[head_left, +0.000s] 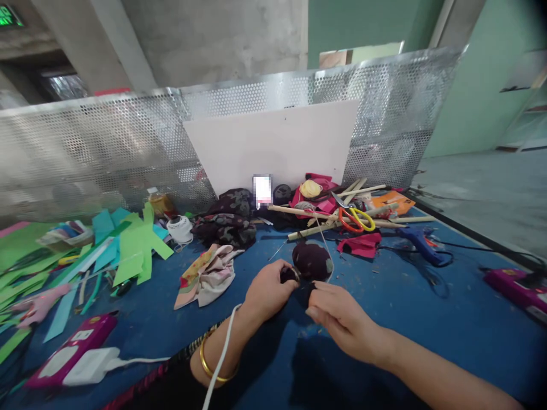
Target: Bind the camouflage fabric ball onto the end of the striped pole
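Note:
A round bundle of dark patterned fabric point(311, 261) lies on the blue table between my hands. My left hand point(270, 289) is closed at its near left side, thumb and fingers pinching dark fabric. Just right of it, my right hand point(344, 319) is closed too, with a bit of dark fabric showing at its fingertips. A pale string point(326, 242) runs from the sticks behind down along the ball's right side. My fingers partly hide where the fabric is gripped. A white cable point(221, 359) crosses my left forearm near a gold bangle.
Behind are wooden sticks point(299, 212), scissors point(354, 218), red cloth point(361, 245) and dark fabric point(228, 219). A blue glue gun point(421, 245) lies right, a purple power strip point(77, 347) left. Crumpled floral cloth point(209, 276) and green strips point(134, 247) lie left.

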A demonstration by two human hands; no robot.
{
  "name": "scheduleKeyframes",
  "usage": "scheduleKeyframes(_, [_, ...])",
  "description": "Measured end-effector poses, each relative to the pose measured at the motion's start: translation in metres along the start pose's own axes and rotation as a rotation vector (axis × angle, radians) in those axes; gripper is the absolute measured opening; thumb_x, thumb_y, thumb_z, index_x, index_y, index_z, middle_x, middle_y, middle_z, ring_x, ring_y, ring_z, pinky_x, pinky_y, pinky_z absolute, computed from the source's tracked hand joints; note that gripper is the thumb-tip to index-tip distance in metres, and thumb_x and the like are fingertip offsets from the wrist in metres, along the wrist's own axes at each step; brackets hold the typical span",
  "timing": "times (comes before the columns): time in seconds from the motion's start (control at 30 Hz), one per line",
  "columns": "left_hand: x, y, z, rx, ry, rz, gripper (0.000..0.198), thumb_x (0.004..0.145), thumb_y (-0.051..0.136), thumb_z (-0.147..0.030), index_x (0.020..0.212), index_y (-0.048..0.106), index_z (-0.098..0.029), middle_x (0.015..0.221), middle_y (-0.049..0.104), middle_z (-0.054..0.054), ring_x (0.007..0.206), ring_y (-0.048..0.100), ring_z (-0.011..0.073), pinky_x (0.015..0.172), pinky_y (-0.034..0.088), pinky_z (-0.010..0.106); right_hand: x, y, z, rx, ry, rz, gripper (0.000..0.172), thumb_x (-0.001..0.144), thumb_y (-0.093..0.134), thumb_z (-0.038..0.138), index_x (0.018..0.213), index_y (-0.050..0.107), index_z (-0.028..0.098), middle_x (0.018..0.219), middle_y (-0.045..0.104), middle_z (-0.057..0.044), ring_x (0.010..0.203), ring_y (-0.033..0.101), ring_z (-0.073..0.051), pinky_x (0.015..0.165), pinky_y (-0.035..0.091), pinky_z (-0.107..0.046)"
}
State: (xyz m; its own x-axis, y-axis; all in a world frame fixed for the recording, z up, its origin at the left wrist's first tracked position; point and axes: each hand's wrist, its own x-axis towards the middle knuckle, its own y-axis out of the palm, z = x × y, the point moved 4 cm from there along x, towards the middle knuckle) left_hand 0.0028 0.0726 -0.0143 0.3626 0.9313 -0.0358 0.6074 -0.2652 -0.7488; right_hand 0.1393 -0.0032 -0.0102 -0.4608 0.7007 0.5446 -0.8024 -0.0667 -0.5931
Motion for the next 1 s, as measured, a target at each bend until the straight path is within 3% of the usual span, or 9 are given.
scheduleKeyframes(0.13, [-0.007, -0.001, -0.005, 0.087, 0.007, 0.028, 0.019, 0.069, 0.057, -0.021, 0.088, 0.062, -0.02, 0.085, 0.067, 0.002, 0.082, 0.059, 0.0195, 0.069, 0.04, 0.026, 0.005, -0.023, -0.002, -0.017, 0.042, 0.021, 0.028, 0.097, 0.036, 0.024, 0.072, 0.048, 0.019, 0.067, 0.052, -0.001, 0.064, 0.047, -0.012, 0.059, 0.035, -0.023])
scheduleKeyframes(0.3, [-0.013, 0.001, -0.013, 0.129, 0.074, 0.09, 0.02, 0.07, 0.061, -0.026, 0.09, 0.062, -0.023, 0.083, 0.066, 0.0, 0.08, 0.058, 0.0186, 0.066, 0.039, 0.025, 0.027, -0.053, 0.005, -0.442, -0.11, -0.008, 0.03, 0.095, 0.037, 0.022, 0.07, 0.053, 0.018, 0.066, 0.049, -0.002, 0.063, 0.042, -0.014, 0.055, 0.028, -0.025])
scheduleKeyframes(0.37, [-0.014, 0.003, -0.016, 0.127, 0.095, 0.128, 0.021, 0.069, 0.061, -0.025, 0.09, 0.062, -0.023, 0.083, 0.066, -0.001, 0.08, 0.058, 0.0181, 0.066, 0.039, 0.024, 0.039, -0.057, -0.001, -0.487, -0.121, 0.012, 0.031, 0.095, 0.038, 0.024, 0.07, 0.055, 0.017, 0.065, 0.047, -0.002, 0.063, 0.042, -0.014, 0.056, 0.028, -0.025])
scheduleKeyframes(0.47, [-0.017, 0.003, -0.021, 0.126, 0.112, 0.181, 0.021, 0.069, 0.062, -0.025, 0.091, 0.062, -0.022, 0.083, 0.065, -0.001, 0.078, 0.058, 0.0178, 0.064, 0.038, 0.024, 0.058, -0.058, -0.017, -0.323, -0.085, 0.088, 0.03, 0.094, 0.042, 0.027, 0.071, 0.059, 0.017, 0.066, 0.05, -0.001, 0.063, 0.045, -0.013, 0.059, 0.032, -0.024])
scheduleKeyframes(0.67, [-0.026, 0.0, -0.032, 0.13, 0.177, 0.258, 0.021, 0.072, 0.063, -0.025, 0.092, 0.061, -0.022, 0.081, 0.064, -0.001, 0.075, 0.056, 0.0168, 0.063, 0.035, 0.024, 0.082, -0.042, -0.061, 0.329, 0.173, 0.367, 0.024, 0.085, 0.056, 0.029, 0.065, 0.06, 0.016, 0.071, 0.062, -0.001, 0.072, 0.057, -0.014, 0.07, 0.042, -0.025])
scheduleKeyframes(0.83, [-0.031, -0.009, -0.038, 0.13, 0.233, 0.213, 0.024, 0.072, 0.065, -0.022, 0.095, 0.055, -0.023, 0.084, 0.064, -0.002, 0.078, 0.056, 0.0167, 0.065, 0.035, 0.024, 0.072, -0.02, -0.09, 0.524, 0.268, 0.487, 0.037, 0.082, 0.057, 0.045, 0.064, 0.057, 0.014, 0.066, 0.062, -0.001, 0.066, 0.059, -0.014, 0.067, 0.046, -0.026])
scheduleKeyframes(1.0, [-0.033, -0.017, -0.039, 0.076, 0.241, 0.128, 0.032, 0.074, 0.064, -0.024, 0.103, 0.048, -0.023, 0.094, 0.065, 0.0, 0.083, 0.058, 0.0183, 0.067, 0.037, 0.024, 0.051, 0.001, -0.101, 0.598, 0.352, 0.479, 0.04, 0.084, 0.055, 0.05, 0.069, 0.057, 0.012, 0.063, 0.059, 0.0, 0.058, 0.057, -0.012, 0.058, 0.047, -0.026])
